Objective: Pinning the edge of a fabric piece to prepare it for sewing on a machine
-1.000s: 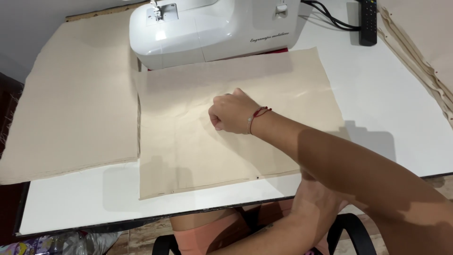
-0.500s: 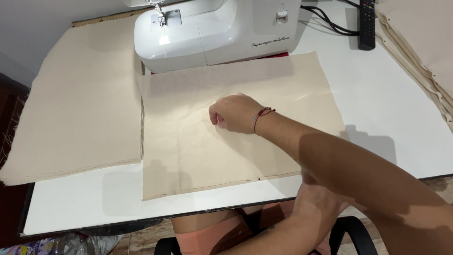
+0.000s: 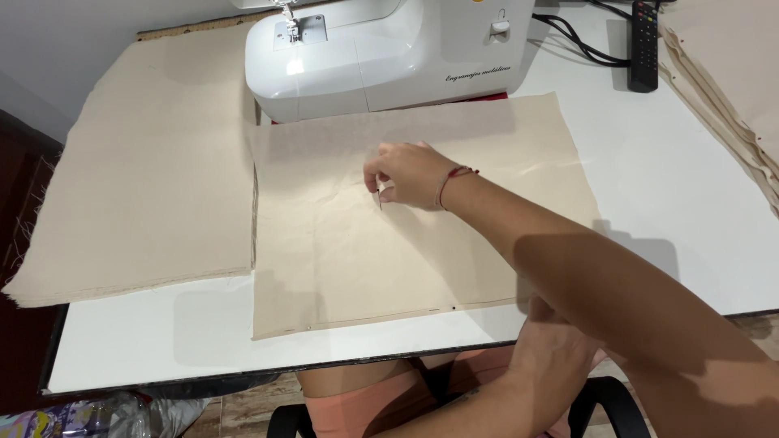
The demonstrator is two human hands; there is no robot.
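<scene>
head view: white table (image 3: 673,203), beige cloth (image 3: 341,243), right hand (image 3: 406,174) fingers pinching a pin (image 3: 379,197), left hand (image 3: 552,349) unclear.

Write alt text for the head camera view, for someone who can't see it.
A person's right hand pinches a small pin at the middle of a flat beige fabric rectangle on a white table, before a white sewing machine. The left hand rests at the table's near edge; a beige fabric stack lies left.
</scene>
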